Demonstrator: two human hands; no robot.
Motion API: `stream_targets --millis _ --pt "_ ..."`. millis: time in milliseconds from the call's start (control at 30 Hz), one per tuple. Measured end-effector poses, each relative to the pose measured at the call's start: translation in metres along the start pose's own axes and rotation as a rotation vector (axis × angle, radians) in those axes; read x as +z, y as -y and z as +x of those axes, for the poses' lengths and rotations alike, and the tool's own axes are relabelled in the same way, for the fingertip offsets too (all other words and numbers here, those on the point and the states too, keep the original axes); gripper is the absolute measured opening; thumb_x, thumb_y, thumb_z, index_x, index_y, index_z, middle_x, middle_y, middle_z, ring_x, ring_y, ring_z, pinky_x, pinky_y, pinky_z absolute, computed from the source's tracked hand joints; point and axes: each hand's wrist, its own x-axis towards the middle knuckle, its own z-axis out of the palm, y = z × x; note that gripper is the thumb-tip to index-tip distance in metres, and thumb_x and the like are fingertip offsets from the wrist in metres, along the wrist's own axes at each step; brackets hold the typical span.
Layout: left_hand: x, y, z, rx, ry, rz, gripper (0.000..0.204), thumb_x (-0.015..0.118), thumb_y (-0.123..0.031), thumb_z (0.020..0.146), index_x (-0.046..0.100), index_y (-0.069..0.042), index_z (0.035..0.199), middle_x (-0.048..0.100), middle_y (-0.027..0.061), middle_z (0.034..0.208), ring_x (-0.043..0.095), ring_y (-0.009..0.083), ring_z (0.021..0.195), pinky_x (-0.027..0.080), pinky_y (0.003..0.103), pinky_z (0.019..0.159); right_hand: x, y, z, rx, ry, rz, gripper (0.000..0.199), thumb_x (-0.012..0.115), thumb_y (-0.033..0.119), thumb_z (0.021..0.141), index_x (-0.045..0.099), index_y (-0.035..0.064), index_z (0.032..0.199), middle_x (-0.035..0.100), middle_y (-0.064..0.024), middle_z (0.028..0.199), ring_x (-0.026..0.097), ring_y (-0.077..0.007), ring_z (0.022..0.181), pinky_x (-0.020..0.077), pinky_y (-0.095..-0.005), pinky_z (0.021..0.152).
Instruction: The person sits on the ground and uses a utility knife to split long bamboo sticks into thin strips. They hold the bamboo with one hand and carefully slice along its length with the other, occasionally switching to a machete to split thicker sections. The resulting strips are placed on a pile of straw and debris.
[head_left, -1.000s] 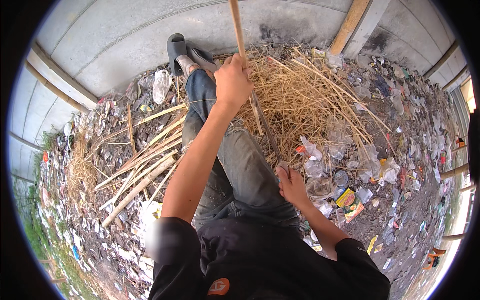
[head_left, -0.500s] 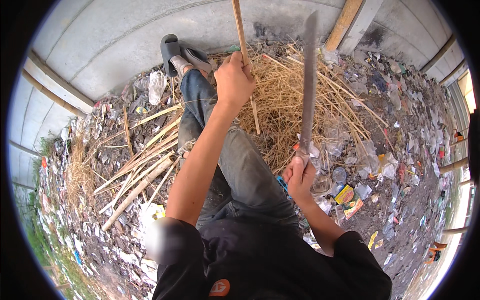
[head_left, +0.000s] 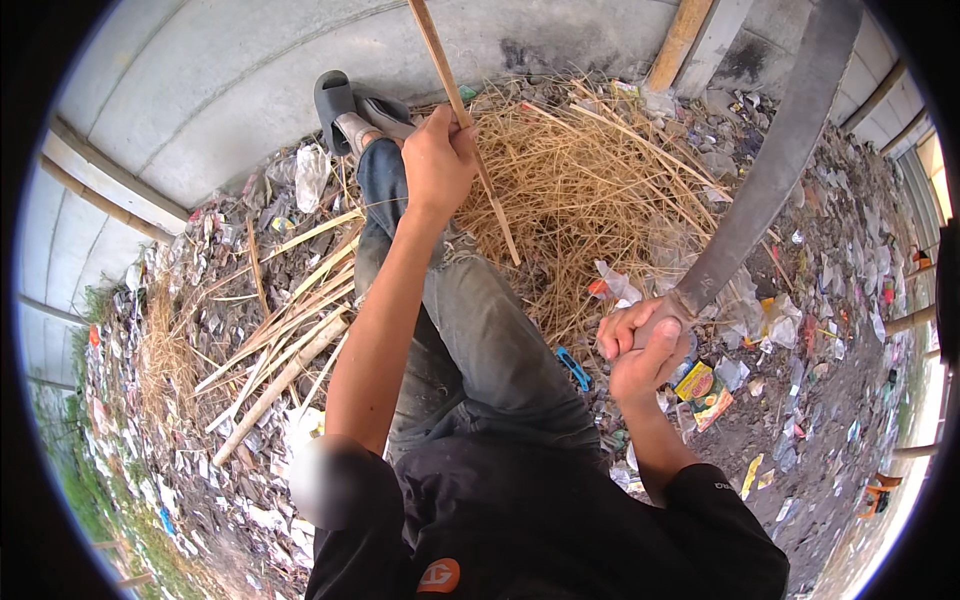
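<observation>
My left hand [head_left: 438, 165] is closed around a long thin bamboo strip [head_left: 489, 195], held at a slant above my outstretched legs. Its lower end hangs over a heap of dry straw-like shavings [head_left: 570, 190]; its upper end runs past the top of the picture. Off to the right, my right hand [head_left: 648, 350] grips the handle of a machete [head_left: 765, 170]. That broad dark blade points up and to the right, well apart from the strip.
Split bamboo strips [head_left: 290, 335] lie beside my legs on the left. A concrete wall [head_left: 300, 70] stands beyond my feet, with a bamboo post [head_left: 680, 45] against it. Scattered litter covers the ground, including a yellow packet [head_left: 704, 395] and a blue plastic piece [head_left: 573, 369].
The machete has swung from nearly upright to tilted right, its blade now apart from the strip's side. My left hand and the bamboo strip have shifted slightly left.
</observation>
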Motion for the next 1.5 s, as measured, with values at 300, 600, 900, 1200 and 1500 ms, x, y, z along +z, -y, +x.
stream_targets --millis 300,600,900,1200,1500 --pt "-0.006 0.004 -0.003 -0.024 0.020 0.097 0.010 0.071 0.001 0.087 0.066 0.001 0.096 0.074 0.0173 0.084 0.074 0.0310 0.078 0.056 0.038 0.070 -0.044 -0.035 -0.020 0.820 -0.079 -0.221 0.043 0.060 0.046 0.104 0.049 0.0101 0.082 0.043 0.0020 0.060 0.040 -0.0097 0.043 0.0386 -0.0295 0.043" --pt "0.008 -0.006 -0.001 0.021 0.014 0.055 0.008 0.066 0.005 0.089 0.066 0.002 0.096 0.075 0.0157 0.084 0.075 0.0252 0.075 0.056 0.034 0.069 -0.012 -0.012 -0.018 0.098 -0.001 -0.044 0.038 0.053 0.040 0.107 0.048 0.0078 0.088 0.040 0.0003 0.059 0.038 -0.0109 0.042 0.0366 -0.0283 0.043" --pt "-0.002 -0.003 -0.007 0.016 0.037 0.034 0.011 0.071 0.000 0.086 0.061 0.001 0.092 0.073 0.0163 0.086 0.071 0.0382 0.078 0.054 0.046 0.069 -0.006 0.032 0.016 0.529 -0.065 -0.185 0.040 0.057 0.039 0.108 0.051 0.0055 0.087 0.044 0.0015 0.060 0.043 -0.0078 0.046 0.0400 -0.0261 0.044" --pt "0.023 -0.021 -0.009 0.065 -0.065 0.092 0.011 0.073 -0.001 0.085 0.063 0.001 0.091 0.071 0.0172 0.083 0.070 0.0370 0.073 0.053 0.042 0.066 -0.035 -0.035 -0.041 0.317 0.170 -0.611 0.033 0.056 0.035 0.108 0.051 0.0078 0.089 0.044 0.0020 0.059 0.044 -0.0084 0.044 0.0388 -0.0271 0.044" --pt "0.017 -0.011 -0.006 0.064 -0.069 0.096 0.012 0.073 -0.002 0.085 0.064 0.001 0.092 0.071 0.0169 0.082 0.071 0.0366 0.073 0.054 0.041 0.066 -0.002 0.039 0.009 0.367 0.001 -0.183 0.036 0.059 0.040 0.106 0.057 0.0037 0.104 0.046 0.0015 0.062 0.046 -0.0078 0.048 0.0393 -0.0258 0.045"
